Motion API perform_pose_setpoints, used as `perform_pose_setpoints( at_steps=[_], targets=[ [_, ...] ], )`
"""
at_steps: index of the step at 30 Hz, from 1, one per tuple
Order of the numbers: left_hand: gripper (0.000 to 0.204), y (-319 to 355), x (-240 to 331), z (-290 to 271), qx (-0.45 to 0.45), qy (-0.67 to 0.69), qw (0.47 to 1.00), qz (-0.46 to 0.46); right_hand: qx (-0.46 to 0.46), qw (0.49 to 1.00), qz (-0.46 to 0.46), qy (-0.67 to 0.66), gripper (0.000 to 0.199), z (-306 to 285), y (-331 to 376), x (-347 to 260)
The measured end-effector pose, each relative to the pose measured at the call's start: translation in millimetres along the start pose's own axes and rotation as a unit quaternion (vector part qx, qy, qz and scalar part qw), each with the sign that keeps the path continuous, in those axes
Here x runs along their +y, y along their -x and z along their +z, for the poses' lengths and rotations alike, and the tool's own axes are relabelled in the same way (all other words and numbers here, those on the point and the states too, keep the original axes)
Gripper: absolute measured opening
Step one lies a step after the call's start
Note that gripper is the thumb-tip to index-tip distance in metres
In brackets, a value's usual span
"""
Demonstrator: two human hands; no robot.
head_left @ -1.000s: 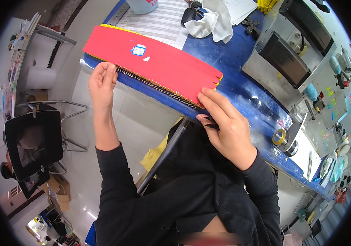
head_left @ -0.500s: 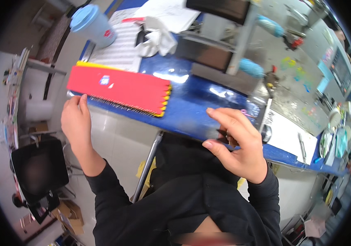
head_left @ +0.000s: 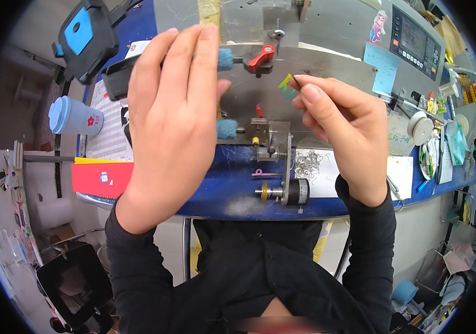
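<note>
My left hand [head_left: 171, 111] is raised in front of a grey metal machine [head_left: 316, 50], fingers straight and close together, with nothing seen in it. Its fingertips are next to a blue felt pad [head_left: 226, 58]. My right hand [head_left: 344, 133] is up beside it, thumb and forefinger pinched on a thin wire [head_left: 293, 82] whose tip is at a small yellow-green piece [head_left: 286, 84]. A red lever [head_left: 261, 55] sits between the two hands. A red folder [head_left: 101, 178] lies flat on the blue table [head_left: 221, 195] under my left wrist.
A small metal fixture with a black roller [head_left: 288, 192] stands at the table's front edge, loose wire bits [head_left: 307, 164] beside it. A pale blue cup [head_left: 74, 117] and a black-and-blue phone holder [head_left: 85, 36] are at the left. A control panel [head_left: 419, 39] is at the right.
The red folder has gone from my hands to the table at the left. Both hands have lifted to the machine, and my right fingers now pinch a thin wire.
</note>
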State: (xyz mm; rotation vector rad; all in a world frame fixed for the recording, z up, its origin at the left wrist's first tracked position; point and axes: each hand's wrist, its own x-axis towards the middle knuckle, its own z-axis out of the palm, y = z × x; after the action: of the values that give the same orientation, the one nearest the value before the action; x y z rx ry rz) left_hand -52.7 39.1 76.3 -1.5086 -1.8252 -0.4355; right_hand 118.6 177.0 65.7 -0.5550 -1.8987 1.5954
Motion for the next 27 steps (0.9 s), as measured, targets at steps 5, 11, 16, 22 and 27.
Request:
perform_pose_setpoints(
  at_steps=[5,11,16,22,27],
  targets=[
    [0.037,-16.5,-11.9,3.4,-0.016,0.060,0.998,0.019,-0.033,0.996,0.043,-0.075,0.026,0.7,-15.6,5.6],
    [0.036,-14.1,-15.0,14.6,0.043,0.104,0.994,0.011,-0.043,0.986,0.072,-0.142,0.023,3.1,-23.8,7.0],
    [0.036,-11.0,-16.0,16.0,0.036,0.094,0.995,0.010,-0.062,0.988,0.066,-0.123,0.023,3.7,-28.0,7.9],
    [0.034,-15.9,-9.2,1.9,0.010,0.153,0.988,-0.030,-0.063,0.990,0.075,-0.102,0.023,0.5,-27.6,2.3],
    [0.019,-33.3,-10.3,11.6,0.058,0.205,0.972,0.098,-0.042,0.994,0.036,-0.099,0.027,-2.4,-3.0,-9.7]
  ],
)
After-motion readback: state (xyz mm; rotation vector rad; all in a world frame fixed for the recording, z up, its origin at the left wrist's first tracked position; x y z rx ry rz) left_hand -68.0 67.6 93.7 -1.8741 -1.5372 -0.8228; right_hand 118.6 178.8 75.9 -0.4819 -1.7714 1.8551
